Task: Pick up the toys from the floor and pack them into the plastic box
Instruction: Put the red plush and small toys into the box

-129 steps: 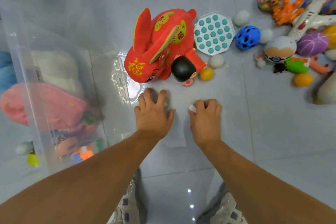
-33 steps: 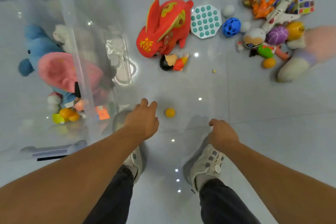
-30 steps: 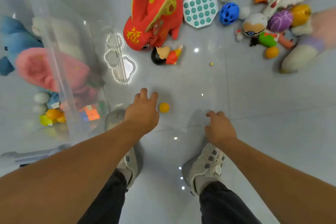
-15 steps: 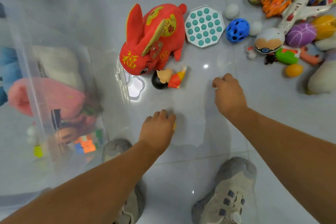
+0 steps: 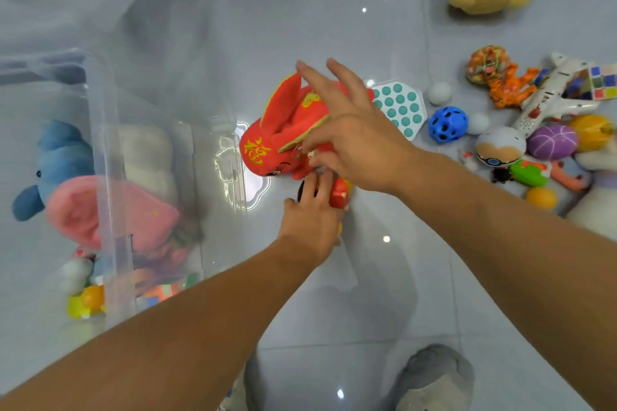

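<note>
Head view, the only view. The left hand (image 5: 310,220) lies low on the floor tile (image 5: 334,294), fingers laid over the black head of a small doll (image 5: 339,194). Whether they grip it cannot be told. A yellow sliver shows at the palm's edge, unidentified.

The right hand (image 5: 354,140) hovers over the red rabbit plush (image 5: 267,147), fingers spread apart, holding nothing. The rabbit sits just beside the plastic box (image 5: 103,130), which is already part filled with soft toys.

Risks, as judged:
- The doll may skid on the glossy tile under a shallow pinch.
- The bulky rabbit may flop if it is taken by one ear.
- Loose balls (image 5: 448,124) nearby may be knocked rolling.
</note>
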